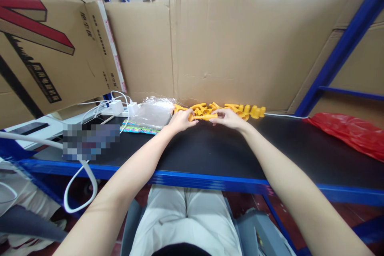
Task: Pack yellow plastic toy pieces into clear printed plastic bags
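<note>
Both my hands hold a yellow plastic tube-like part (207, 117) level, just above the far side of the black table top. My left hand (183, 121) is closed around its left end. At its right end, my right hand (227, 119) pinches it between thumb and fingers. Behind the hands lies a row of loose yellow plastic pieces (231, 106), some with crossbars and some cup-shaped. Several yellow cups (255, 111) stand at the right end of that row. My fingers partly hide the held part, so its exact kind is unclear.
Clear plastic bags (153, 112) lie left of my hands on a colourful packet (139, 127). White chargers (116, 107) and cables sit further left, near a pixelated patch. A red plastic bag (348, 132) lies at the right. Cardboard (228, 48) walls the back; a blue rail (207, 181) edges the front.
</note>
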`<state>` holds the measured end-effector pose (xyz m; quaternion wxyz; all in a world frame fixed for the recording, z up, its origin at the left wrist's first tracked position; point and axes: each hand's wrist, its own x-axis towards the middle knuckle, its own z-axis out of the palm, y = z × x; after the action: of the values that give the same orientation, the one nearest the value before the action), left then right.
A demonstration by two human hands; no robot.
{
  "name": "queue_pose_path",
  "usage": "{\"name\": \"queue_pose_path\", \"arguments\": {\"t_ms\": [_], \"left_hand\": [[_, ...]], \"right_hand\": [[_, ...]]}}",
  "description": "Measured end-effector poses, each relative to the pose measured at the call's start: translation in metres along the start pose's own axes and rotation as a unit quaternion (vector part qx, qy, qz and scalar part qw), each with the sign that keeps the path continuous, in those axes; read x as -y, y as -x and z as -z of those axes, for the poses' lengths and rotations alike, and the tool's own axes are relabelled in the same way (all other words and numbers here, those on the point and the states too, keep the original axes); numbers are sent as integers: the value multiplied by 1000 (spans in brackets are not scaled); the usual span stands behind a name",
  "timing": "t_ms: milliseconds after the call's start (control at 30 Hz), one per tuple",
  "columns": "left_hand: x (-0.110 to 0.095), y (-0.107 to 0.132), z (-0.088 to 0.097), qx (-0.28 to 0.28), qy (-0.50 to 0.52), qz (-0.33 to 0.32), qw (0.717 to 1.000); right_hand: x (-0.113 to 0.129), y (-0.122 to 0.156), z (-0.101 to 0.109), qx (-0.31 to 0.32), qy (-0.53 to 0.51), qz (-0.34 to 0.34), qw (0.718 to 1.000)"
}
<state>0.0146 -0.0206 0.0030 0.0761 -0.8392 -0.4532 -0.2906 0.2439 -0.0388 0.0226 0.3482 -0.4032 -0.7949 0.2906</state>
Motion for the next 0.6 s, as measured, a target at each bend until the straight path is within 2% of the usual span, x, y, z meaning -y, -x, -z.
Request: {"name": "queue_pose_path", "arguments": {"t_ms": [233, 500, 600], "left_hand": [[-1, 0, 2, 2, 1, 10, 1000], [0, 0, 0, 4, -5, 18, 1000], [2, 0, -1, 8, 2, 24, 1000]], "right_hand": [[-1, 0, 1, 4, -2, -7, 1000], [-10, -3, -4, 0, -57, -64, 996], [-14, -3, -4, 20, -98, -80, 992]]}}
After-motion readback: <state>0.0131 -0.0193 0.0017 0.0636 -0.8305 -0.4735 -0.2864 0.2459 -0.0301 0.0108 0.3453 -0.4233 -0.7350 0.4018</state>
